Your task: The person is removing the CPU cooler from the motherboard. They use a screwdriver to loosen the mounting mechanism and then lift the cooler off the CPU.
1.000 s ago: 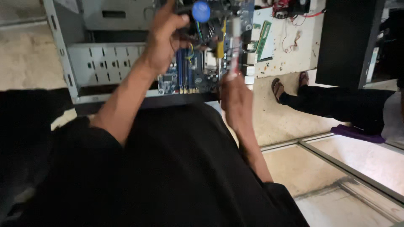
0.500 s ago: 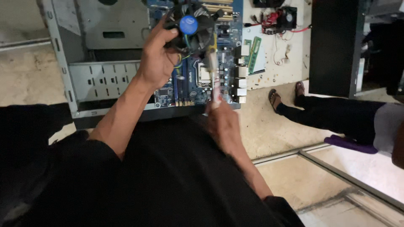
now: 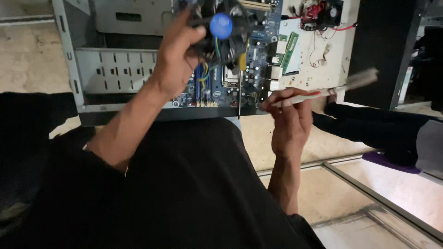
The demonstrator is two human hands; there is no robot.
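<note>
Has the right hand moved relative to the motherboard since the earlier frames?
Yes. The right hand, gripping a brush, has swung rightward off the motherboard, now beyond the open case's right edge.

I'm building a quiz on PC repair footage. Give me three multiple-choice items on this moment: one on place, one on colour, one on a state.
1. Where is the cooler fan?
A. held in the left hand above the motherboard
B. lying on the floor
C. in the right hand

2. What colour is the fan's round hub sticker?
A. red
B. blue
C. yellow

3. How does the right hand hold the brush?
A. lying loose on an open palm
B. pinched in its fingers, bristle end pointing away to the right
C. it holds nothing

Answers:
1 A, the left hand's fingers wrap the fan over the open case.
2 B, the hub disc shows bright blue.
3 B, the fingers close on the handle and the blurred bristle end sticks out rightward.
</note>
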